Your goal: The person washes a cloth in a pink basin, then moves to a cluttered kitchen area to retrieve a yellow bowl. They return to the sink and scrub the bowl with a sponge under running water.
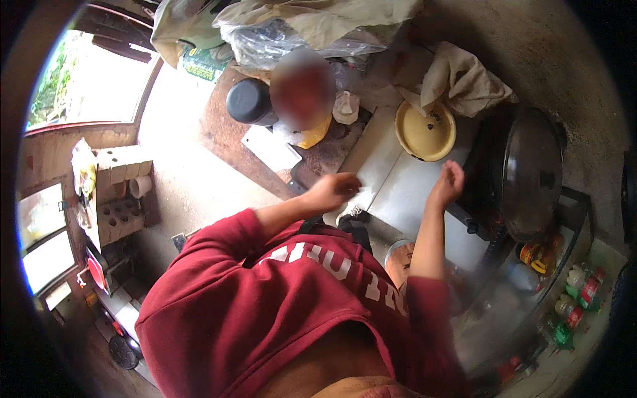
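Note:
Both my hands are raised in front of my maroon sweatshirt. My left hand (343, 188) has curled fingers, and whether anything is inside them is hidden. It is close to the black handle (297, 183) of a cleaver, whose broad pale blade (271, 148) lies on a brown wooden tabletop (224, 114). My right hand (450, 179) is slightly blurred, its fingers loosely bent, with nothing visible in it. It is above a smooth grey surface (405, 184), just below a yellow enamel basin or lid (425, 133) with dark chipped spots.
A dark round-topped container (249, 101), a yellow plastic bag (317, 135) and a small white bag (347, 108) sit on the tabletop. A large dark pan or lid (530, 174) is at right, above several bottles (572, 298). Beige cloth (463, 82) touches the basin.

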Demonstrator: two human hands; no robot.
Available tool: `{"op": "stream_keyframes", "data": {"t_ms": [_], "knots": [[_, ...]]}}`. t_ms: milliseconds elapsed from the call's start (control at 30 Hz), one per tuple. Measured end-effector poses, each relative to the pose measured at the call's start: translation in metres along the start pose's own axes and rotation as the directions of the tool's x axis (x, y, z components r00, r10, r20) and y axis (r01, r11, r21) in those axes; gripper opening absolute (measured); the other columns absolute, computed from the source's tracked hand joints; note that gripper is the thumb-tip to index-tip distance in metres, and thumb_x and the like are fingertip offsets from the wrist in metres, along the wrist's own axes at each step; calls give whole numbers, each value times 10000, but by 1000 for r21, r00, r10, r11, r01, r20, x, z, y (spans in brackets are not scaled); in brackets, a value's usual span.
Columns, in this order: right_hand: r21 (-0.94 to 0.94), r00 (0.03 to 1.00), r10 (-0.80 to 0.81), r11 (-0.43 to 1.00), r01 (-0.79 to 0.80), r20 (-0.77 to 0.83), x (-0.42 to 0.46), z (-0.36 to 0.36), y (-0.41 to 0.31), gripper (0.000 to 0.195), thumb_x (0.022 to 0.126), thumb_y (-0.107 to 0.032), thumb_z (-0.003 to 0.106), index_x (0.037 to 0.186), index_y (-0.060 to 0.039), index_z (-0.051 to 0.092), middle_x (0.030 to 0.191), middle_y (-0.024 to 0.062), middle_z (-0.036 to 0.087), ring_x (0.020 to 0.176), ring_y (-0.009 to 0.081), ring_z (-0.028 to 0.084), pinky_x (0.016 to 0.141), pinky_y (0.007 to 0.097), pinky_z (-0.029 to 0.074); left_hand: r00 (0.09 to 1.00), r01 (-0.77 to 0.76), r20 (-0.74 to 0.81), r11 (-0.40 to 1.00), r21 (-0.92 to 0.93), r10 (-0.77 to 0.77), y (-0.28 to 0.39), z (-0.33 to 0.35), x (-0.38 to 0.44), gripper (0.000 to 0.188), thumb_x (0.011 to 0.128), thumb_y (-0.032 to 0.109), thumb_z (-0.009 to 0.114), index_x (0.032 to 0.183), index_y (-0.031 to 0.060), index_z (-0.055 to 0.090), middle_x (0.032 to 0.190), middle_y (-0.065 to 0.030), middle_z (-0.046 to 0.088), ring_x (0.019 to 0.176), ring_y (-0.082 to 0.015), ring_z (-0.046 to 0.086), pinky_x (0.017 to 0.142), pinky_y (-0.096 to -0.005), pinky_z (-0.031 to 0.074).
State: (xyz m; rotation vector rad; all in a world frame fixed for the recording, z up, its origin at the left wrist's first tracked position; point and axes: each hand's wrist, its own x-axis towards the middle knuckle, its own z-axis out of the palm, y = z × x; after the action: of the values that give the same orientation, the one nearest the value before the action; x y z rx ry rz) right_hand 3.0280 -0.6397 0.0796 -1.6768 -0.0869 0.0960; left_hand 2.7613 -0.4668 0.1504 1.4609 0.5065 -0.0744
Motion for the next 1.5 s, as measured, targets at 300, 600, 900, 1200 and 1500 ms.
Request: {"op": "stream_keyframes", "data": {"t_ms": [300, 600, 900, 1200, 1500], "knots": [[-214, 802, 24, 968, 131, 597, -100, 80, -53, 343, 775, -70, 710, 1091, -19, 588, 989, 79, 629, 887, 205, 605, 793, 313, 493, 487, 771, -421, 603, -204, -765, -329, -67, -308, 104, 807, 123, 580, 816, 26, 617, 686, -69, 594, 619, -145, 571, 534, -292, 440], [-427, 539, -83, 515, 743, 838, -64, 240, -115, 675, 628, -206, 811, 1211, 4, 542, 1209, 211, 565, 1123, 380, 534, 975, 443, 429, 409, 779, -253, 480, -405, -877, -334, -38, -359, 119, 825, 135, 585, 824, 20, 614, 679, -72, 607, 592, -146, 577, 511, -295, 446], [-102, 632, 643, 731, -674, 432, -71, 137, -72, 194, 834, -213, 721, 874, -80, 586, 847, 34, 626, 749, 163, 590, 692, 301, 521, 437, 765, -215, 487, -422, -873, -331, -52, -365, 136, 842, 147, 589, 833, 13, 611, 672, -74, 619, 564, -146, 584, 489, -297, 452], [514, 673, 726, 528, -676, 139, -21, 67, 11, 143, 833, -71, 649, 945, -22, 575, 916, 69, 584, 877, 220, 587, 857, 385, 537, 512, 797, -237, 560, -227, -825, -291, -90, -350, 154, 859, 159, 593, 841, 7, 608, 664, -77, 632, 536, -146, 591, 466, -300, 457], [467, 717, 653, 569, -677, 242, -20, -19, 30, 159, 826, -87, 650, 963, -30, 595, 888, 68, 636, 802, 196, 634, 730, 336, 580, 773, 625, -230, 772, 117, -591, -134, -106, -225, 173, 876, 171, 597, 850, 0, 605, 657, -79, 645, 509, -146, 597, 443, -302, 463]]}}
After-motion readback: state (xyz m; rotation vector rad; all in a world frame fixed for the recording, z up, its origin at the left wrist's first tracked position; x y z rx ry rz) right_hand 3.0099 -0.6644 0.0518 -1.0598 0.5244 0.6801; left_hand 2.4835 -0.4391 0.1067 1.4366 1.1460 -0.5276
